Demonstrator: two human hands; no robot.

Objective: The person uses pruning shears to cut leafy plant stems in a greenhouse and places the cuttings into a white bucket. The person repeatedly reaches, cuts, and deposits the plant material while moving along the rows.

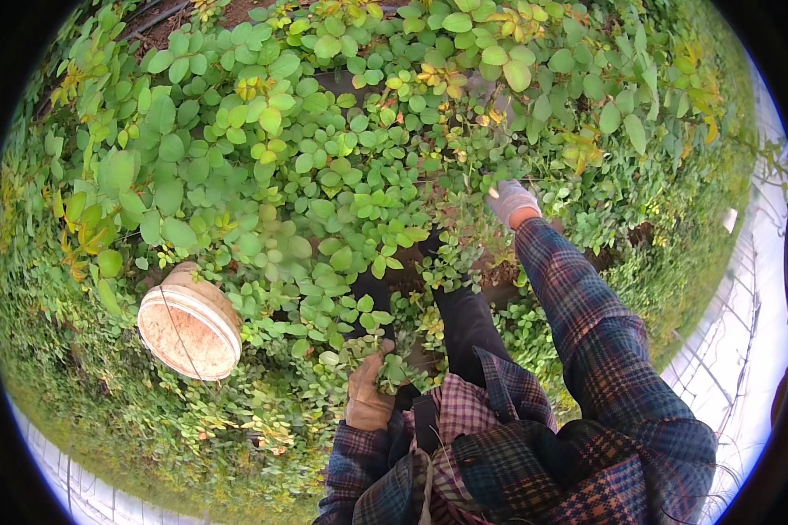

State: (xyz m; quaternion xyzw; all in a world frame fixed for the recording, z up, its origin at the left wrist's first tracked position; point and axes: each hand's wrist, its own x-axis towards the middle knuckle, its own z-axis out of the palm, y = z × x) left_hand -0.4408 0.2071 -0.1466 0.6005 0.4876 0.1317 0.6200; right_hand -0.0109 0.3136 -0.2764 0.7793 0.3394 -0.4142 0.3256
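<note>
My left hand (pixel 370 388), in a tan glove, is low in front of my body. Its fingers curl around leafy green stems (pixel 396 374), whose leaves stick out beside the palm. Farther forward and to the right, my right hand (pixel 512 200) wears a pale grey glove with a strip of wrist bare. It reaches into the rose-like bushes (pixel 341 170); leaves cover part of the fingers, so its grip is unclear. A thin wire or string (pixel 532 180) runs near that hand.
A dirty white bucket (pixel 220 321) with a wire handle tilts among the plants at left. Dense foliage surrounds my dark-trousered legs (pixel 466 328). Brown soil (pixel 496 272) shows between stems. Pale sheeting with a framework (pixel 722 348) lies beyond the plants at right.
</note>
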